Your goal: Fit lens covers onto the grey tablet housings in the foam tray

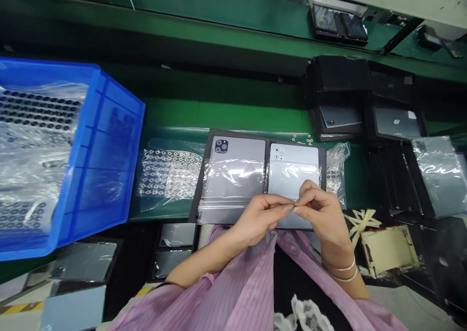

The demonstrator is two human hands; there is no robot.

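My left hand [260, 216] and my right hand [321, 211] meet fingertip to fingertip above the lower part of a light silver-blue tablet [295, 175]. Both are pinched closed; whatever lies between the fingertips is too small to make out. A grey tablet [235, 180] with a dark camera block is left of it. Both tablets lie back side up on a dark tray [268, 141], partly covered by clear plastic film. Left of the tray is a clear bag with rows of small ring-shaped parts [170, 173]. Another clear bag [336, 170] sits at the tray's right.
A blue bin [109, 151] with bagged round parts stands at the left. Stacked dark trays with tablets [341, 97] fill the right. Small loose parts [302, 139] lie behind the tray. A cream-coloured box [390, 250] and pale strips [363, 222] are at the lower right.
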